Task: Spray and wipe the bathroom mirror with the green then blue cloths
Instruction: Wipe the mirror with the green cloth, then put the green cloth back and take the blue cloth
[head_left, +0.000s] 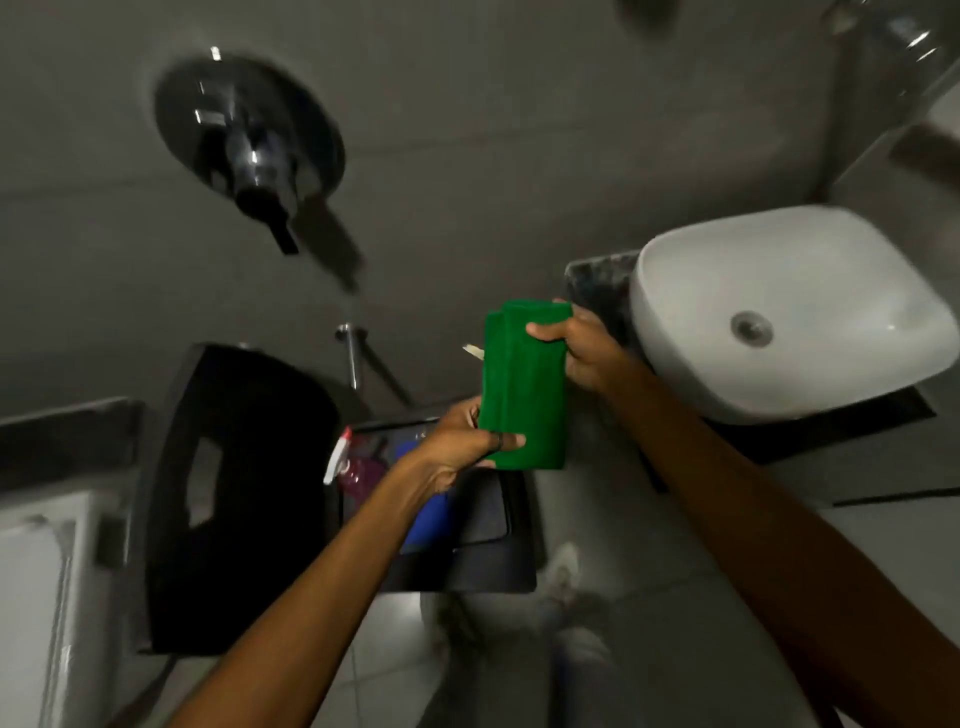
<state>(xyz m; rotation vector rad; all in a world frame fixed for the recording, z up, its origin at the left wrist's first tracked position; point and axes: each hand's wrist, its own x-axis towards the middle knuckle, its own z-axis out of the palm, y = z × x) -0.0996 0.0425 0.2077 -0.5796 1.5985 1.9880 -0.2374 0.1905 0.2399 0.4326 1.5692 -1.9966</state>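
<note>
A folded green cloth (524, 384) is held upright between both hands in the middle of the view. My left hand (462, 447) grips its lower edge, thumb across the front. Its upper right edge is pinched by my right hand (576, 348). Below the hands, a dark tray (483, 566) holds a blue cloth (428, 519), partly hidden by my left forearm, and a spray bottle (349, 462) with a white and red nozzle and pink body. The mirror is not in view.
A white basin (789, 312) sits on a dark counter at the right. A black bin-like object (234, 493) stands at the left of the tray. A chrome wall valve (249, 145) is on the grey wall above. My shoe (563, 569) shows on the tiled floor.
</note>
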